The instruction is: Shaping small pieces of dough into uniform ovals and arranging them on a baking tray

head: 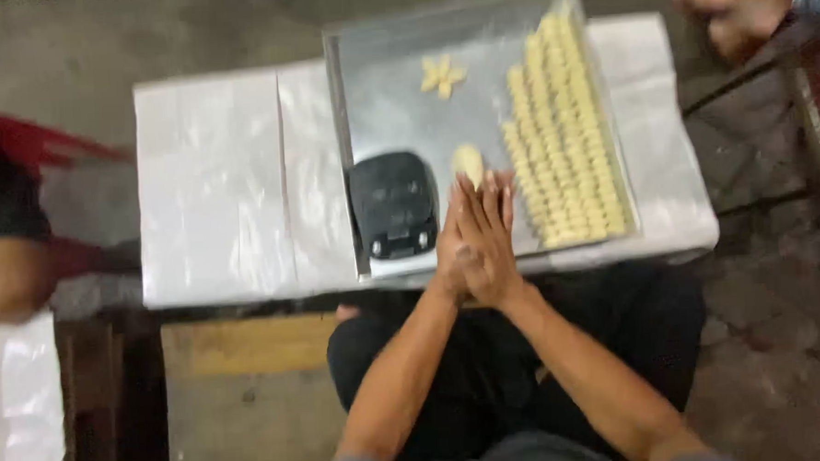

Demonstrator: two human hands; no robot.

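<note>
dough lump, pale & oval, sat on the metal tray just past the fingertips, right beside the black scale. left hand & right hand were pressed palm to palm over the tray's near edge, fingers straight & flat together; couldn't tell if anything was caught between them.

no labels or signs readable anywhere. white plastic sheet covered the low table top, creased in panels, w/ the tray on its right half. another white sheet-covered surface showed at bottom left.

tray contents: rows of small pale dough pieces packed along the right side, near edge to far edge; a star-shaped dough piece alone toward the far middle; scale at near left corner.

a second person's hand showed at top right, well apart from the tray. blurred arm of someone else at left edge, w/ red & dark cloth above it. wooden bench lay under the table's near side.
</note>
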